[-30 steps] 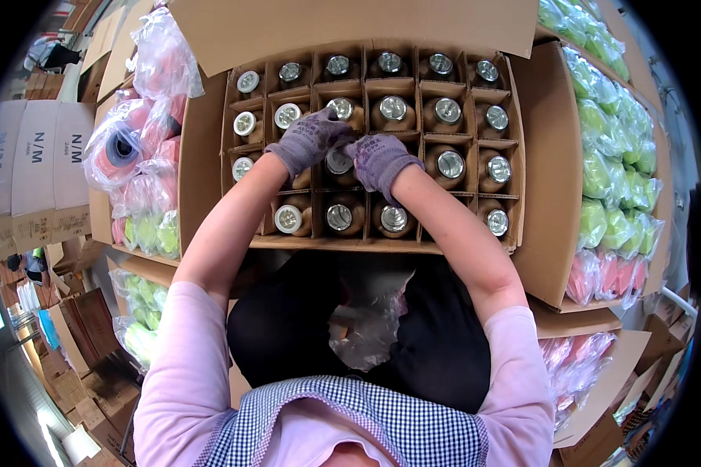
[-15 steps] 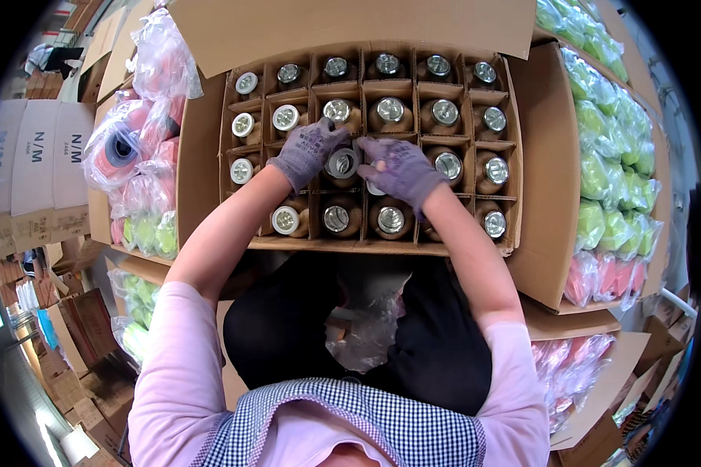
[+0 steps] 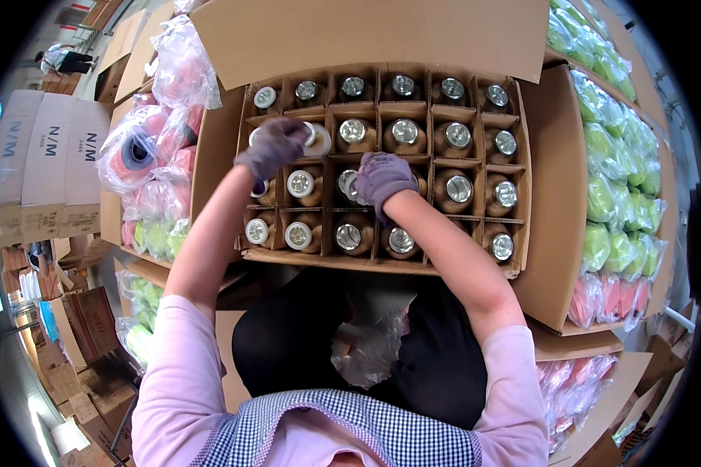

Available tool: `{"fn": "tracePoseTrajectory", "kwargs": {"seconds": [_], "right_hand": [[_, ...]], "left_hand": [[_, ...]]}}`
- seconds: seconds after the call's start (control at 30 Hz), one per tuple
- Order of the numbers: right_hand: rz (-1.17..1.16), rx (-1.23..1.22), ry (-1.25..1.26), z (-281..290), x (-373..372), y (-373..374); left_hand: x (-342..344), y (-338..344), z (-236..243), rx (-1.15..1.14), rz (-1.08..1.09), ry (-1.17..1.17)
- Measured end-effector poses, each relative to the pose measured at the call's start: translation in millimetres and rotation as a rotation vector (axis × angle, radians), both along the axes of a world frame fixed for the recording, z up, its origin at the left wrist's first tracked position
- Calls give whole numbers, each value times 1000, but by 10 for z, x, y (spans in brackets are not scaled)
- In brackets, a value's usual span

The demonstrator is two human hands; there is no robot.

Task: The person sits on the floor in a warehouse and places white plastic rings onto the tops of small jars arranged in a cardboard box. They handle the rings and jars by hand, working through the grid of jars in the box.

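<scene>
An open cardboard box with a cardboard grid holds several brown yarn cones with shiny round tops. My left hand, in a grey-purple glove, is closed around the top of a cone in the second row at the left. Gloved the same way, my right hand rests with bent fingers on a cone in the third row near the middle. Both forearms reach up from pink sleeves.
Bagged pink and green yarn cones lie left of the box. More green and pink bagged cones fill a carton on the right. A crumpled clear plastic bag lies on my dark lap. Stacked cartons stand far left.
My left hand moved left and up from the middle cone to a cone in the second row at the left. The right hand stayed near the middle, shifting slightly left.
</scene>
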State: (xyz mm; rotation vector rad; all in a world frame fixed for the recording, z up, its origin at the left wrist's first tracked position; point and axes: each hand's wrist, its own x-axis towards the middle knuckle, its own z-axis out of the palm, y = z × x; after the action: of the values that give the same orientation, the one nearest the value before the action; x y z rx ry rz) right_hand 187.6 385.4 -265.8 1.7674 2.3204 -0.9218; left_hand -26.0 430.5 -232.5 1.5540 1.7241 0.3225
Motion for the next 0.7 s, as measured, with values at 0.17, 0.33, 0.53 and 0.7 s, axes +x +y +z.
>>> {"fn": "tracePoseTrajectory", "kwargs": {"seconds": [0.17, 0.33, 0.53, 0.7], "right_hand": [[-99, -113, 153, 32, 24, -7], [-325, -160, 582, -58, 340, -176], [-541, -371, 1080, 77, 725, -318], [-569, -416, 1046, 246, 776, -316]], "left_hand": [[-476, 717, -382, 705, -78, 462], [-192, 1083, -728, 368, -244, 741], [-402, 937, -611, 452, -445, 414], [-263, 934, -337, 284, -486, 333]]}}
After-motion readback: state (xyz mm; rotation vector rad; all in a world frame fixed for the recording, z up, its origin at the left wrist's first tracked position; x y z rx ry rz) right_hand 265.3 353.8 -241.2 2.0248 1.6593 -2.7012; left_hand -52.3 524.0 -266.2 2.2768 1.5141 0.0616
